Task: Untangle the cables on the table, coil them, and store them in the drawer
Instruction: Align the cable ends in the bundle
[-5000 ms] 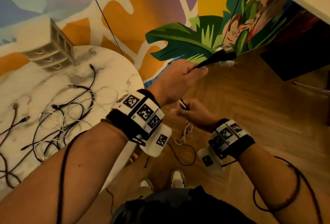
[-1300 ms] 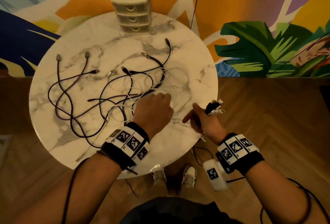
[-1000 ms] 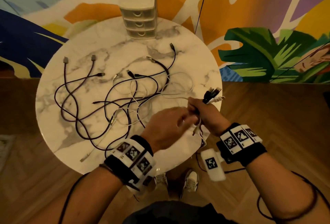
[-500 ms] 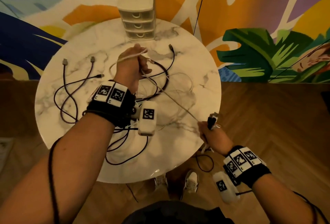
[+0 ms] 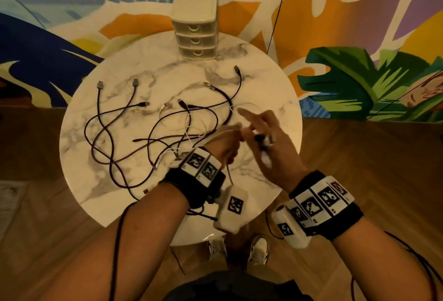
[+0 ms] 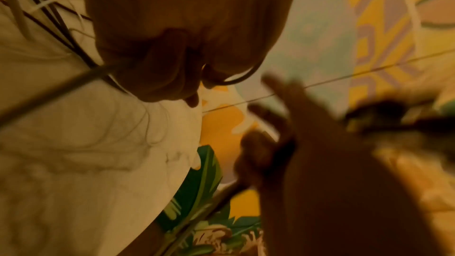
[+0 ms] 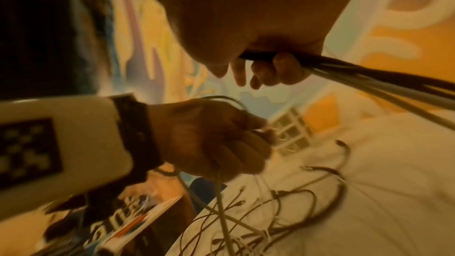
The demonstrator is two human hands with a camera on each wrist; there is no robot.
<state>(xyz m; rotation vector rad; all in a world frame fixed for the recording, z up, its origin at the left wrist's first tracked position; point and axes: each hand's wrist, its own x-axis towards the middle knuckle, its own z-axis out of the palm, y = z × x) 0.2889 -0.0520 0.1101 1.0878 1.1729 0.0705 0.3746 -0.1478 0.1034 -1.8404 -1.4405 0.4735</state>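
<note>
While most cables [image 5: 153, 137] lie tangled on the table [image 5: 268, 99] and the drawers [image 5: 195, 40] stay closed, the left hand [image 5: 225, 142] pinches a white cable [image 7: 221, 198] and the right hand [image 5: 268, 142] clasps a gathered bundle [image 7: 357, 73].

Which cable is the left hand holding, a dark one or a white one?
The white cable looped over the left hand; the dark cables lie loose on the marble table.

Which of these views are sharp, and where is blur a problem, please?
Head view: dim warm light, round marble table fairly sharp, right hand motion-blurred. Left wrist view: left hand dark, soft. Right wrist view: smeared, thin white cable streaked.
</note>
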